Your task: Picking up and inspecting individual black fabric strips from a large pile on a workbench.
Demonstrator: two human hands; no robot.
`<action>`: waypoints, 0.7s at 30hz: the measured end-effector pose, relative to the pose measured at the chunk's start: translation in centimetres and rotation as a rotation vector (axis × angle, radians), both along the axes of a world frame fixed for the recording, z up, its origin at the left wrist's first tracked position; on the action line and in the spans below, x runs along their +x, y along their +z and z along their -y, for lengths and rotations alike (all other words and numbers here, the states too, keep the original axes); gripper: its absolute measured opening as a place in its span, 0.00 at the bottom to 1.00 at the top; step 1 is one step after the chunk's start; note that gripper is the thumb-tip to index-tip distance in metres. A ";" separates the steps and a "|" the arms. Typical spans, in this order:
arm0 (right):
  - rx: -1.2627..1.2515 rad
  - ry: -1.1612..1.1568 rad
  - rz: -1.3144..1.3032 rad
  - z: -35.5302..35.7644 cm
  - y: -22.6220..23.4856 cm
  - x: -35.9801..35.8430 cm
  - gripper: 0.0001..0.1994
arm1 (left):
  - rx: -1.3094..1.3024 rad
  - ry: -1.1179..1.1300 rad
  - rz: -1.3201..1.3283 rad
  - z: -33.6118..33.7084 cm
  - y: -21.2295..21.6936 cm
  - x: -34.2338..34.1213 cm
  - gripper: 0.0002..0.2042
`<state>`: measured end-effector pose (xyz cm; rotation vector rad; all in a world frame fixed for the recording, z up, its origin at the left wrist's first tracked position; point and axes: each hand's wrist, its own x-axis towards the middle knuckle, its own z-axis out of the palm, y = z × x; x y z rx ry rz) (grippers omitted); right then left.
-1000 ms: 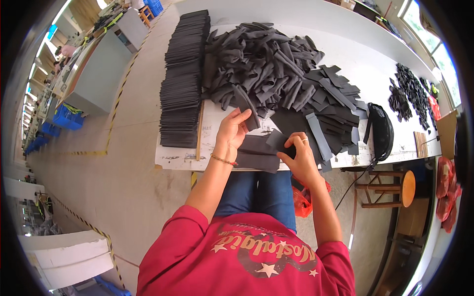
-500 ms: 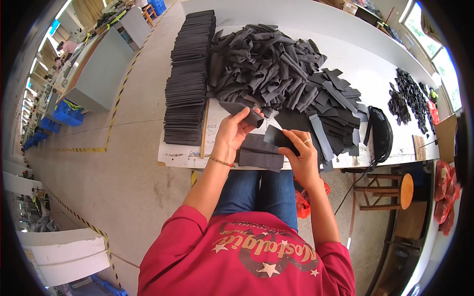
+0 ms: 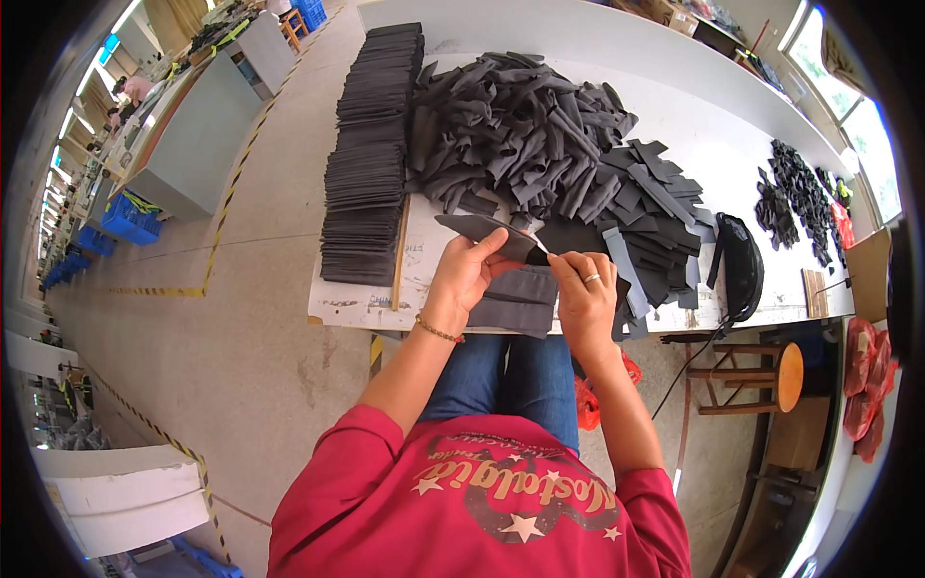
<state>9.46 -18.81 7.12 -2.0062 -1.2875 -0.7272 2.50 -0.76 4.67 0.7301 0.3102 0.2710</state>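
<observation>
My left hand [image 3: 469,272] is closed around a dark grey fabric piece [image 3: 509,246], thumb on top, its pointed end sticking out to the left. Fingers pinched, my right hand [image 3: 586,294] meets the right end of that piece and grips a small dark edge there. Whether this is the fabric's rim or the separate flat black strip is hidden by the fingers. Below the hands, flat dark grey pieces [image 3: 513,306] lie at the table's front edge. A large heap of rolled dark fabric pieces [image 3: 520,135] rises beyond them, with loose flat strips [image 3: 665,217] to its right.
A tall, neat stack of dark pieces [image 3: 364,164] stands along the left side of the white table [image 3: 761,188], beside a wooden strip [image 3: 400,252]. At the right lie a black mesh item [image 3: 740,265] and small dark scraps [image 3: 805,197]. A wooden stool [image 3: 788,378] stands below.
My right hand has brought the flat black strip up and left to the fabric piece in my left hand; the strip is now mostly out of sight. The left hand has shifted slightly right.
</observation>
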 end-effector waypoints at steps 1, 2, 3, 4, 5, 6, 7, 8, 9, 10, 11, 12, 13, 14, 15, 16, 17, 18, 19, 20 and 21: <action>0.000 0.001 0.003 -0.2 0.1 -0.2 0.16 | 0.037 0.028 0.014 0.4 0.1 -0.1 0.14; -0.003 -0.009 -0.012 -0.7 0.2 -0.5 0.18 | 0.038 0.030 0.016 0.8 0.1 -0.1 0.14; -0.006 -0.018 -0.027 -1.1 0.3 -0.9 0.20 | 0.104 0.062 -0.005 1.2 0.2 -0.1 0.15; -0.008 -0.026 -0.042 -1.5 0.4 -1.2 0.22 | 0.170 0.095 -0.027 1.5 0.2 -0.2 0.17; -0.005 -0.023 -0.039 -1.8 0.5 -1.4 0.22 | 0.172 0.098 -0.024 1.8 0.4 -0.4 0.17; 0.038 0.025 -0.116 -2.1 0.5 -1.6 0.24 | 0.168 0.081 -0.006 1.9 0.6 -0.5 0.17; 0.082 0.074 -0.194 -2.3 0.5 -1.8 0.25 | 0.164 0.064 0.012 2.0 0.8 -0.5 0.18; 0.082 0.151 -0.272 -2.6 0.2 -1.8 0.27 | 0.047 0.086 0.129 2.6 2.2 -0.4 0.15; 0.087 0.159 -0.270 -2.4 0.0 -2.1 0.27 | 0.053 0.093 0.131 2.5 2.1 -0.3 0.15; 0.006 0.097 -0.274 -2.1 0.0 -2.7 0.26 | 0.004 0.063 0.204 2.3 1.7 -0.2 0.15; -0.073 0.037 -0.275 -1.9 0.0 -3.3 0.25 | -0.043 0.033 0.279 2.0 1.5 -0.2 0.14; -0.057 0.060 -0.314 -1.3 -0.9 -3.0 0.22 | 0.065 0.031 0.328 2.1 1.4 0.1 0.15; -0.054 0.061 -0.310 -1.0 -1.5 -2.4 0.22 | 0.068 0.031 0.331 2.2 1.1 0.3 0.15; -0.039 0.129 -0.338 -0.6 -1.6 -2.3 0.22 | 0.091 0.025 0.339 2.6 0.6 0.3 0.14; -0.024 0.196 -0.367 -0.4 -1.6 -2.4 0.21 | 0.113 0.018 0.345 3.1 0.2 0.2 0.14; -0.026 0.196 -0.371 -0.6 -1.6 -2.5 0.21 | 0.059 0.023 0.312 4.0 -0.3 0.2 0.13; -0.017 0.199 -0.368 -1.2 -1.4 -2.4 0.20 | 0.057 0.017 0.313 4.3 -0.6 0.3 0.13; -0.009 0.202 -0.364 -1.9 -1.1 -2.3 0.19 | 0.013 0.038 0.327 4.4 -0.8 0.3 0.13; -0.001 0.207 -0.361 -2.3 -0.9 -2.2 0.18 | -0.032 0.061 0.341 4.5 -1.0 0.4 0.12; -0.018 0.173 -0.292 -2.6 0.0 -2.3 0.16 | -0.039 0.042 0.302 3.8 -0.6 0.1 0.13; -0.017 0.184 -0.292 -2.2 -0.2 -2.3 0.16 | -0.034 0.053 0.303 3.1 -0.2 -0.1 0.13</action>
